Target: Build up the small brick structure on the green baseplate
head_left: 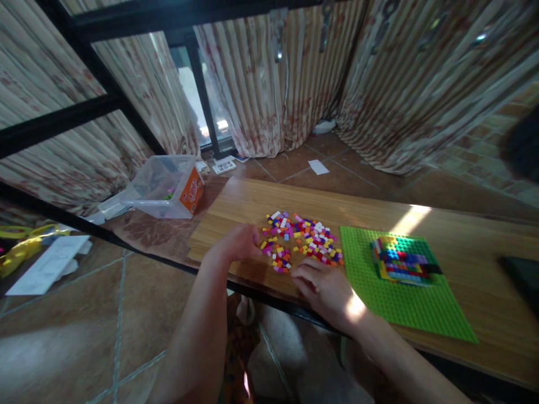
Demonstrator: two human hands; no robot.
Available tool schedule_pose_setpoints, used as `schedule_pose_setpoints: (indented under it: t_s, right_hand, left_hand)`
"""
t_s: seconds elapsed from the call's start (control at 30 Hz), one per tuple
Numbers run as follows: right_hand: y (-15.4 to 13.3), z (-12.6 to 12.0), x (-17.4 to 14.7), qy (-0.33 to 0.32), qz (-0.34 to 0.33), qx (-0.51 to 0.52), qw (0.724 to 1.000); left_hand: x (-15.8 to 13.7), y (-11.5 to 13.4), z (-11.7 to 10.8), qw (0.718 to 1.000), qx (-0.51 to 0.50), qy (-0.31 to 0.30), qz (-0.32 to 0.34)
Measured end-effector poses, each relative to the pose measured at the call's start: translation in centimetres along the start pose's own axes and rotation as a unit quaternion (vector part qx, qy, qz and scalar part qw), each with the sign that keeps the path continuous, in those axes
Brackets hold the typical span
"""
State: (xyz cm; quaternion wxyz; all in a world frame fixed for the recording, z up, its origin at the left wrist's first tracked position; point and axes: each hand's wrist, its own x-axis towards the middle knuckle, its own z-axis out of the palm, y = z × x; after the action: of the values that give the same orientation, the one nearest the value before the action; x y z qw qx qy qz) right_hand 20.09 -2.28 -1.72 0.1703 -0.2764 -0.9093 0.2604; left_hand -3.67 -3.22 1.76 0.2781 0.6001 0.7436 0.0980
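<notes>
Small loose toy bricks (319, 238) in yellow, pink, purple, orange, white and red lie spread on the wooden table (256, 199). At the left edge of this pile is my left hand (243, 242), its fingers bent down and together against the bricks. Whatever may be between those fingertips is hidden. My right hand (323, 287) rests at the near side of the pile, fingers loosely bent and apart, tips by the tabletop; I see nothing held in it. To its right, a multicoloured brick build (400, 259) stands on a green baseplate (425, 311).
Beyond the table's left end stands a clear plastic box (162, 193) with an orange label and a few pieces inside. Curtains (269, 95) hang behind a dark metal frame. A dark flat object (520, 280) lies at the right. Paper (318, 166) is on the tiled floor.
</notes>
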Motion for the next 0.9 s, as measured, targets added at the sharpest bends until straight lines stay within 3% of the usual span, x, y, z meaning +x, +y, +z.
schedule_pose_setpoints:
  t_s: [0.17,0.4,0.53,0.7,0.9]
  right_hand:
    - [-0.5,1.5,0.3,-0.032,-0.007,-0.006,0.999]
    - [1.2,1.1,1.5,0.030,0.011,-0.004,0.999]
    - [2.2,0.0,1.2,0.087,0.007,-0.006,0.996]
    - [3.2,-2.6,0.5,0.171,0.091,-0.035,0.980]
    - [3.5,-4.1,0.3,0.218,0.095,-0.022,0.971]
  left_hand:
    - [0.1,0.8,0.8,0.998,0.063,0.019,0.009]
    - [1.1,2.4,2.5,0.997,0.042,0.044,0.044]
    - [1.6,2.7,3.3,0.995,0.012,0.083,0.058]
    - [1.7,3.2,3.2,0.985,0.014,0.160,0.070]
    - [2.7,5.8,4.4,0.963,0.071,0.228,0.127]
